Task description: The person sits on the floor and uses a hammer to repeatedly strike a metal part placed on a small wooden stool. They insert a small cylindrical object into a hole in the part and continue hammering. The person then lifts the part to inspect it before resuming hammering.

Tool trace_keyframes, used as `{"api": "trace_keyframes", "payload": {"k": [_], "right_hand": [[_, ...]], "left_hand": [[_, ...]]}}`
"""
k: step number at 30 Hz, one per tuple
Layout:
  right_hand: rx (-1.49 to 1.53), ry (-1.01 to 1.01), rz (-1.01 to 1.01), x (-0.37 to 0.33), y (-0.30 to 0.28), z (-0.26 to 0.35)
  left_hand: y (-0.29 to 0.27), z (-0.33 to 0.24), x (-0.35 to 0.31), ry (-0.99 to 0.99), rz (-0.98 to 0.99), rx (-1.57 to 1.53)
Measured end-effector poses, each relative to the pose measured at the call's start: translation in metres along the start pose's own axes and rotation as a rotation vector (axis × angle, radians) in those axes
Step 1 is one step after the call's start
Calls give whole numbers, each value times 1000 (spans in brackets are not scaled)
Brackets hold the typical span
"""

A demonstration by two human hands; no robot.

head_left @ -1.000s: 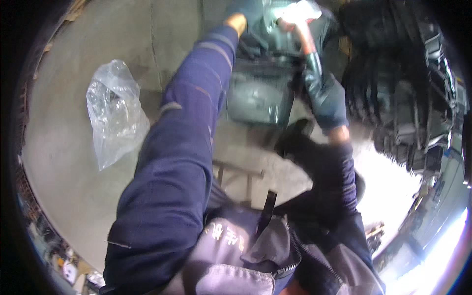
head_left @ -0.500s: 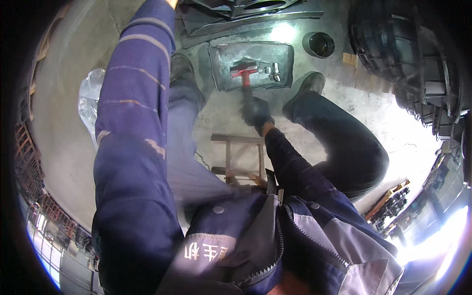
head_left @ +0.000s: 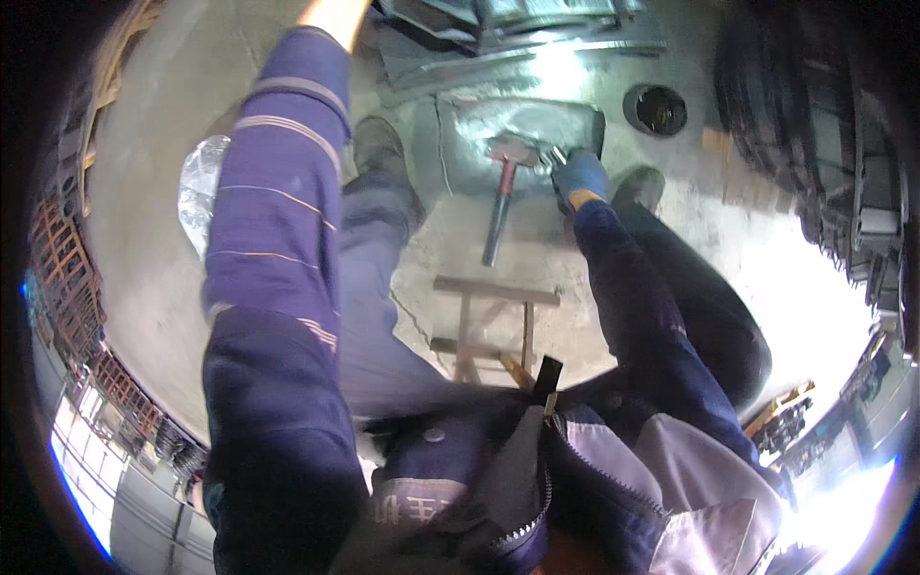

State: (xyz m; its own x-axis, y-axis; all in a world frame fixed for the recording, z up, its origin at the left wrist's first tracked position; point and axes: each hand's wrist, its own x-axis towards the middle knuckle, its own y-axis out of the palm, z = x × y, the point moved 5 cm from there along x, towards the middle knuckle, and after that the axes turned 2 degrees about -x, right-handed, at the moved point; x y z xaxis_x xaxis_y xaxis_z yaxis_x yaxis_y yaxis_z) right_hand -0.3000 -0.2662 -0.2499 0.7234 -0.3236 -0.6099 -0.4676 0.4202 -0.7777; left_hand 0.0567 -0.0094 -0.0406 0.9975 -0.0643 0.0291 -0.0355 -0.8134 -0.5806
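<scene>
My right hand (head_left: 581, 176), in a dark glove, is over the right part of a dark metal slab (head_left: 470, 120) set in the floor. Its fingers are closed at a small shiny metal cylinder (head_left: 557, 155), partly covered by the glove. Left of it lies a hammer (head_left: 503, 187), its red-tinged head on the slab and its dark handle pointing back toward me. No hand touches the hammer. Other shiny metal pieces from the slab are hidden or blurred beside the glove. My left arm stretches forward past the top edge; only a bare wrist shows.
A low wooden stool frame (head_left: 496, 287) stands between my legs. Bent sheet-metal parts (head_left: 517, 53) lie beyond the slab, with a round black cup (head_left: 655, 110) to the right. Dark stacked parts (head_left: 815, 125) rise at far right; a clear plastic bag (head_left: 199, 192) lies left.
My right hand has let go of the hammer, which now lies on the slab and floor. The hand has moved right to the small metal pieces. The whole view has shifted slightly.
</scene>
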Motion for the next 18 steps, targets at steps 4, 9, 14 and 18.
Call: {"api": "trace_keyframes", "payload": {"k": [4,9,14,18], "right_hand": [[31,2,88,15,-14,-5],[609,-116,-95,-15,-101,23],[1163,-549,-97,-68,-251,106],[849,-759,-139,-68,-332,185]], "left_hand": [[-3,-8,-2,-103,-10,-63],[-13,-36,-12,-86,30,156],[-19,-43,-18,-68,32,109],[-17,-39,-17,-79,44,65]]}}
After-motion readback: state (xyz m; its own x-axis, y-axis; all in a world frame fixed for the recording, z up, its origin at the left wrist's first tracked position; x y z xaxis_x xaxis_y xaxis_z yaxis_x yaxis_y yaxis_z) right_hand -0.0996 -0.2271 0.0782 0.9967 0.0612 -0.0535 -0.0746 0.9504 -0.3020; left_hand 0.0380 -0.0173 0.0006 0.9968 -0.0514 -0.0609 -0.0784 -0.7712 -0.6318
